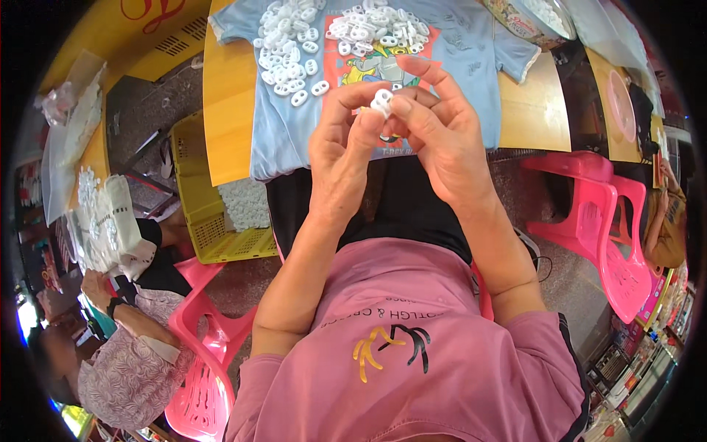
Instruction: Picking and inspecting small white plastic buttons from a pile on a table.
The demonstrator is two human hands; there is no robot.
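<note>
Both hands meet above the near edge of a blue T-shirt (294,140) spread on the table. My left hand (345,144) pinches a small white two-holed plastic piece (382,100) between thumb and fingers. On the other side, my right hand (445,136) grips the same piece with thumb and bent fingers, its index finger raised. Fingertips hide part of the piece. Beyond my hands lie two heaps of similar white oval pieces, a left heap (283,51) and a right heap (375,28) over the shirt's printed picture.
A round container (549,22) of white pieces stands at the far right of the wooden table (534,110). To my left is a yellow crate (191,169) with a white heap beside it. Another person (132,361) sits left; pink chairs (589,199) stand on both sides.
</note>
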